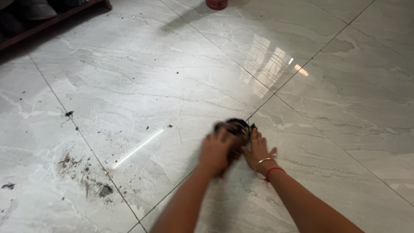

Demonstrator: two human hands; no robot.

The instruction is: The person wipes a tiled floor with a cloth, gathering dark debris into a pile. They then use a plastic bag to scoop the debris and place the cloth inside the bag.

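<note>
Marble-patterned grey floor tiles point(129, 86) with a glossy finish carry the work; both hands meet near the centre of the view, just right of a dark grout line; the left hand point(215, 151) is motion-blurred and lies over the near side of a small dark clump point(235, 127), which looks like gathered hair or fibrous debris, though its exact nature cannot be told; the right hand point(258, 149) rests flat beside it on the right, fingers point(254, 139) spread loosely and touching the clump's edge, with bangles and a red thread point(272, 169) at the wrist; whether the left-hand fingers are closed on the clump or merely pressing it cannot be told because of the blur; the step in hand appears to be collecting loose dirt into one pile on the floor; a further move would call for cupping both palms under the pile without scattering it, and for attention to the remaining soil smear point(86, 172) at near left, well apart from the hands; containers: a red round vessel point(216, 4) stands at the far edge, cropped, its contents not visible; a wooden rack edge point(51, 19) sits at far left, its contents too dark to identify.
</note>
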